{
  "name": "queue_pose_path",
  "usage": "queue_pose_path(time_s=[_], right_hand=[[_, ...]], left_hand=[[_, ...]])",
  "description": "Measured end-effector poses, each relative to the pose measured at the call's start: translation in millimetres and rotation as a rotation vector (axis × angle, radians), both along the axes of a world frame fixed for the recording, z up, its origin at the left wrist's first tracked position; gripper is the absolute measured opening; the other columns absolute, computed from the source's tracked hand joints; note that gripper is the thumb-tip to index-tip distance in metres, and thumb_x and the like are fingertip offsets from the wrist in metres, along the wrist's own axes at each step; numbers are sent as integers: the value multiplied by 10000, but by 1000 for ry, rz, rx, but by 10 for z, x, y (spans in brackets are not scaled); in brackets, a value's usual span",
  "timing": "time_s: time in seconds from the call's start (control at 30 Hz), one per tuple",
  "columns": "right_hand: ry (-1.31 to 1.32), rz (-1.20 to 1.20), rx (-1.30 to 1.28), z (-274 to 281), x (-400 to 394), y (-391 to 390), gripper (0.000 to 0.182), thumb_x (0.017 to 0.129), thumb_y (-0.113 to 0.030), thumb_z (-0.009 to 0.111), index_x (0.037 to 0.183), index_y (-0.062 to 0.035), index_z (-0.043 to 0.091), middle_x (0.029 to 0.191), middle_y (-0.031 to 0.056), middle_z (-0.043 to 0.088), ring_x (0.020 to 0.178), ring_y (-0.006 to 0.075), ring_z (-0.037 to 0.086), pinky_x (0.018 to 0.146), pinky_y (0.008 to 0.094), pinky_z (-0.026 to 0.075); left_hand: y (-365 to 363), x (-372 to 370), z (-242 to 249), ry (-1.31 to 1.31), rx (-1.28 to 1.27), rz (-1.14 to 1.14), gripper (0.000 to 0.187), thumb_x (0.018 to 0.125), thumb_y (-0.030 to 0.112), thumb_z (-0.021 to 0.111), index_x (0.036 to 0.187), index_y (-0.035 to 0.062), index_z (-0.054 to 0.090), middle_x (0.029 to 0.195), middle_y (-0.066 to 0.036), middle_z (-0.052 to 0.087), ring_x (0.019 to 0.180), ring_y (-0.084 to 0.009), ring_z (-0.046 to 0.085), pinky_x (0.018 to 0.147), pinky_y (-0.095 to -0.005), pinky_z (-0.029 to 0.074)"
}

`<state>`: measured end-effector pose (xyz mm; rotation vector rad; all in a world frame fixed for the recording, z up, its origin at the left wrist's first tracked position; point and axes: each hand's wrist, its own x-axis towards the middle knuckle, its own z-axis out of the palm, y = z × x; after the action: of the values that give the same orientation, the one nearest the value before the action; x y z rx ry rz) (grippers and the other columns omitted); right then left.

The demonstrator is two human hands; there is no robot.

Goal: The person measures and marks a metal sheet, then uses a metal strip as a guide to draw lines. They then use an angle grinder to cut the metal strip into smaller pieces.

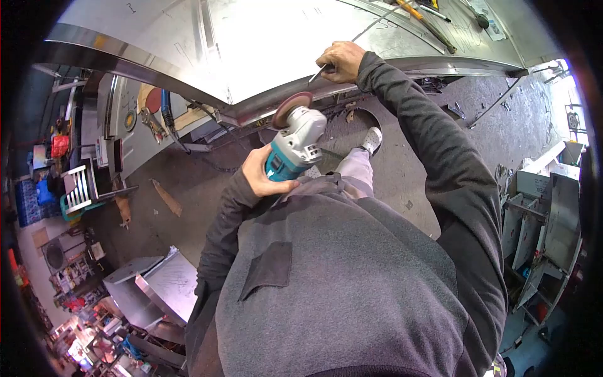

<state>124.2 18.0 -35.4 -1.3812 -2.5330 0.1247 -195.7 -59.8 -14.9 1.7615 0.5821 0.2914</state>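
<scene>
My left hand (259,173) is wrapped round the teal body of an angle grinder (294,143), held in front of my waist. Its reddish-brown disc (293,108) points up toward the front edge of a shiny sheet-metal worktop (276,44). My right hand (342,61) is closed over that edge, further right. A thin tool with a black grip and bright metal tip (315,75) sticks out from its fingers; the fist hides the rest, and I cannot tell its kind. A thin dark line (375,22) runs across the worktop behind this hand.
Yellow-handled tools (430,25) lie at the worktop's back right. Pliers (152,124) and a blue-handled tool (166,110) rest on a side bench at left. Bent metal panels (166,283) stand on the floor at lower left; a metal rack (534,232) stands at right.
</scene>
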Motion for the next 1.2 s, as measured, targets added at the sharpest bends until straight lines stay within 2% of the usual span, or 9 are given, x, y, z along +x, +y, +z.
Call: queue_pose_path(time_s=[0.27, 0.33, 0.43, 0.47, 0.57, 0.77, 0.9, 1.07, 1.2], right_hand=[[105, -29, 76, 4, 123, -126, 155, 700, -145, 671, 684, -81, 532, 617, 58, 540, 631, 245, 561, 708, 359, 439], [39, -6, 54, 64, 155, -124, 150, 727, -219, 661, 767, -84, 609, 685, 93, 606, 716, 272, 615, 704, 382, 487], [45, 9, 62, 34, 165, -141, 147, 732, -220, 663, 758, -86, 610, 675, 89, 608, 695, 271, 615, 686, 382, 488], [66, 3, 34, 24, 153, -133, 149, 727, -224, 665, 745, -86, 611, 659, 90, 608, 673, 270, 613, 681, 386, 490], [55, 2, 32, -26, 135, -43, 137, 724, -213, 653, 719, -83, 609, 613, 84, 600, 627, 262, 613, 642, 383, 496], [90, -40, 87, 95, 72, 174, 119, 713, -191, 624, 682, -78, 599, 541, 81, 569, 544, 264, 603, 551, 378, 486], [-24, -125, -65, 285, 17, 239, 122, 719, -186, 621, 680, -72, 601, 550, 87, 573, 551, 268, 604, 568, 374, 488], [54, -95, 53, 274, 55, 322, 124, 719, -191, 625, 690, -72, 606, 554, 88, 574, 554, 265, 606, 570, 377, 490], [88, -37, 125, 173, 116, 289, 135, 723, -202, 629, 692, -73, 601, 556, 82, 575, 552, 257, 604, 577, 381, 491]], left_hand=[[243, 136, -205, 16, 69, 4, 649, 614, 261, 791, 1127, -36, 529, 1005, -108, 609, 902, -181, 573, 841, -315, 447], [195, 75, -302, 15, -101, 158, 635, 617, 260, 794, 1116, -35, 533, 960, -95, 621, 853, -185, 589, 809, -313, 466], [170, 44, -434, -8, 50, 324, 681, 601, 304, 805, 1124, -36, 534, 952, -132, 650, 861, -179, 622, 813, -307, 478], [145, 90, -278, 95, 237, 312, 680, 597, 294, 796, 1131, -24, 520, 903, -155, 662, 822, -222, 658, 778, -327, 505], [-28, 316, -39, 119, 367, 348, 658, 597, 282, 783, 1123, -4, 511, 865, -178, 662, 799, -273, 676, 743, -355, 528], [-193, 575, -111, 140, 316, 397, 667, 615, 306, 766, 1133, 6, 472, 886, -197, 650, 800, -333, 668, 723, -379, 530], [-241, 513, -151, 151, 313, 350, 675, 626, 335, 754, 1138, 1, 468, 891, -206, 646, 816, -352, 659, 732, -392, 519], [-169, 357, -144, 23, 117, 245, 687, 623, 284, 801, 1158, -34, 510, 980, -144, 638, 906, -210, 619, 827, -326, 473], [77, 342, -66, -104, -36, 73, 653, 623, 248, 783, 1145, -38, 514, 1017, -107, 594, 927, -178, 555, 864, -301, 429]])
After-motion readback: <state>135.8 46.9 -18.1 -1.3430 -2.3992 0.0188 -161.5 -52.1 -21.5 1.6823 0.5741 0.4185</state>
